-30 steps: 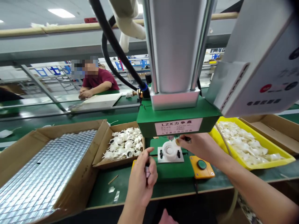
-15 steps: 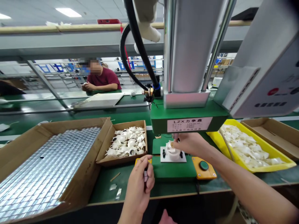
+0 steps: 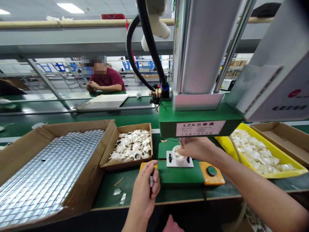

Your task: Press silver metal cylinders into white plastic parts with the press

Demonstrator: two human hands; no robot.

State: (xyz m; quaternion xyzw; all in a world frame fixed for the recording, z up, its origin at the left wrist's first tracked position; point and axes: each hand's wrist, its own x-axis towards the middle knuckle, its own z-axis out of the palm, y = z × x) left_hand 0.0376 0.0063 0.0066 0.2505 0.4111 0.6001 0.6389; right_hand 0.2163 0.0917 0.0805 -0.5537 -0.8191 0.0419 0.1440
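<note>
My left hand (image 3: 146, 187) is closed around a small silvery cylinder (image 3: 151, 181) with a dark end, in front of the press base. My right hand (image 3: 196, 147) reaches under the press head, its fingertips at a white plastic part (image 3: 178, 154) that sits inside the round white holder (image 3: 180, 161). The fingers hide some of that part. A pale plate (image 3: 171, 164) carries the holder on the green press base (image 3: 181, 176).
The green press head (image 3: 166, 126) hangs above my right hand. A cardboard box of silvery cylinders (image 3: 82, 180) and a smaller box of white parts (image 3: 152, 141) stand left. Right are a green button (image 3: 211, 171) and yellow tray (image 3: 272, 175). A person (image 3: 107, 80) sits opposite.
The white part in the holder now sits lower, with my right fingertips still at it. My left hand has stayed about where it was. The view has shifted slightly.
</note>
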